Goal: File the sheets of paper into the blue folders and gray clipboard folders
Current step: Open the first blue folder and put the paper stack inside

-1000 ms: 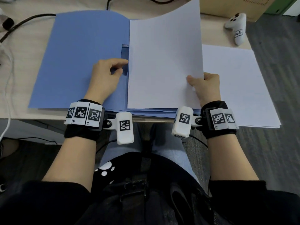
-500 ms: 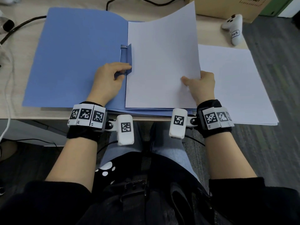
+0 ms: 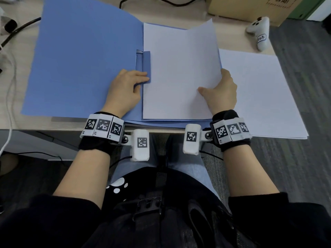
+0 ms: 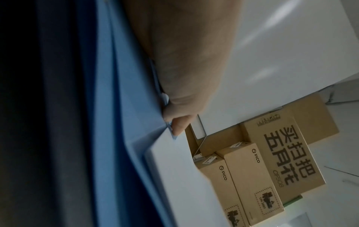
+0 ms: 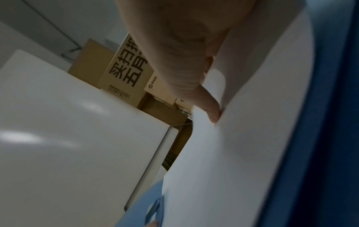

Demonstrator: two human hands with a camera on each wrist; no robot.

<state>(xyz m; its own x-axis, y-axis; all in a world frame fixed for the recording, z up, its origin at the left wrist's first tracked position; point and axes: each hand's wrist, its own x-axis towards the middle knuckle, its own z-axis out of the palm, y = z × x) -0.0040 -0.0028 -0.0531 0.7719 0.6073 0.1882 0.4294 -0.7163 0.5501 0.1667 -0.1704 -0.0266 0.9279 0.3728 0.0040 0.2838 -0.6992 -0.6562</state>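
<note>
A blue folder [image 3: 80, 59] lies open on the desk. On its right half lies a white sheet [image 3: 179, 68], with its far right corner still curling up. A narrow blue flap [image 3: 146, 67] at the spine overlaps the sheet's left edge. My left hand [image 3: 129, 86] holds the flap's lower end, fingers on top and thumb tucked below. One of its fingertips [image 4: 176, 127] shows at the flap's corner in the left wrist view. My right hand [image 3: 220, 92] grips the sheet's right edge, thumb on top and fingers underneath. More blue folder edges [image 3: 161, 122] show beneath at the desk's front.
A stack of white paper [image 3: 259, 97] lies to the right and overhangs the desk edge. A white controller [image 3: 259, 33] and a cardboard box [image 3: 250, 8] sit at the back right. Cables [image 3: 18, 31] run along the left side.
The sheet has come down flatter and slid left until its edge lies under the blue flap. The flap, held up before, now lies over the sheet.
</note>
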